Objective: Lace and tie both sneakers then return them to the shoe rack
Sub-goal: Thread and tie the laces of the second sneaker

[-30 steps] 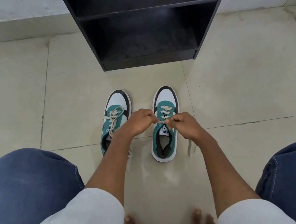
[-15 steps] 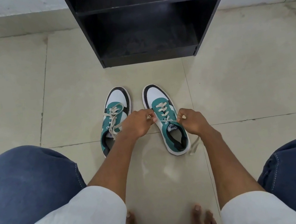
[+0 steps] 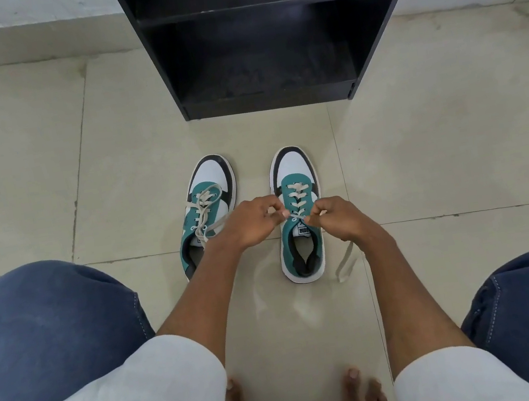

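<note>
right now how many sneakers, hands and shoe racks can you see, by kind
sneakers: 2, left sneaker and right sneaker
hands: 2, left hand and right hand, each pinching the right sneaker's lace
shoe rack: 1
total: 5

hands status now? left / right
Left hand: closed, pinching the lace end of the right-side sneaker.
Right hand: closed, pinching that sneaker's other lace end.

Two sneakers are seen on the pale beige floor tiles (image 3: 43, 166). The left sneaker (image 3: 204, 210) and the right sneaker (image 3: 300, 215) are coloured teal and white, with black trim. Their laces (image 3: 297, 195) are cream. The shoe rack (image 3: 266, 44) is black. Blue jeans (image 3: 45, 332) and light grey sleeves (image 3: 154, 391) are worn.
</note>
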